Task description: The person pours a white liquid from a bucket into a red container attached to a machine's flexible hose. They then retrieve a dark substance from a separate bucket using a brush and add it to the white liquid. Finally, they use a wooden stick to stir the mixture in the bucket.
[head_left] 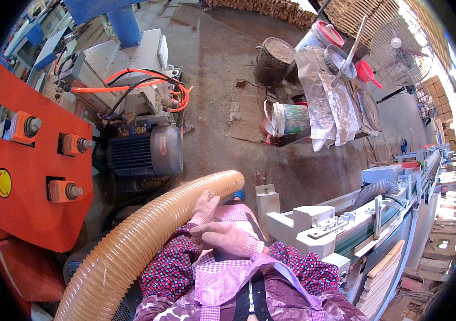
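Both my hands wear pale pink work gloves and are close together in front of my body. My left hand (205, 207) lies against the ribbed tan hose (166, 214), fingers stretched out and slightly apart. Across my left wrist reaches my right hand (230, 239), its fingers extended toward the left by the patterned sleeve cuff (185, 235). No tool shows in either hand. The two hands overlap, so part of the left wrist is hidden. Below them hangs a pink checked apron (225, 283).
At left stand an orange machine panel (35, 171) with bolts and a dark motor (145, 152). To the right runs a long conveyor machine (319, 224) with wooden strips (383, 278). Ahead are buckets (288, 119), a paper-covered bench (321, 91) and a fan (396, 51).
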Available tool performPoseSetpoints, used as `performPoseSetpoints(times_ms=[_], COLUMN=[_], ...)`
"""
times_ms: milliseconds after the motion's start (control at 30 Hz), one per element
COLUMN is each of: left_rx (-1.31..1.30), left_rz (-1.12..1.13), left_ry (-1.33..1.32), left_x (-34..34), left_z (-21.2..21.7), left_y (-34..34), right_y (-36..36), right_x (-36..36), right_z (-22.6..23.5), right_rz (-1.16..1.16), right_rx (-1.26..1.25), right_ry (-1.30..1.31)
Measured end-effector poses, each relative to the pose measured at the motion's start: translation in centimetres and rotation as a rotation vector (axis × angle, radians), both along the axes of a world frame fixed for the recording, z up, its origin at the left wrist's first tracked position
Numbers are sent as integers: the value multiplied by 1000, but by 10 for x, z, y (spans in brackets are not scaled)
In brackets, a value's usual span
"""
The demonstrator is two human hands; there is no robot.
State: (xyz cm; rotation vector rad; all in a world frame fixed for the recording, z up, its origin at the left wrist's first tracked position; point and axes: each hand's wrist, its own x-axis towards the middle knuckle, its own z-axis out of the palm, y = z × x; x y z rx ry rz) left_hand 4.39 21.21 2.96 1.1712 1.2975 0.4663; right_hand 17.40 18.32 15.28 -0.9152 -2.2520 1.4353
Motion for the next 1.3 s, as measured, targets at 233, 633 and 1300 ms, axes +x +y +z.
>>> performPoseSetpoints(times_ms=[233,633,1300], left_rx=[-19,207,79], left_rz=[80,-128,-66], left_ry=[55,177,84], left_x=[9,5,19], left_z=[-30,-49,-97], left_y=[-1,-3,32], right_y=[-10,5,79], right_x=[-1,1,70], right_z=[-12,11,5], right_rz=[-158,-144,-367], right_rx=[-305,-499,-422], right_ry=[220,252,191])
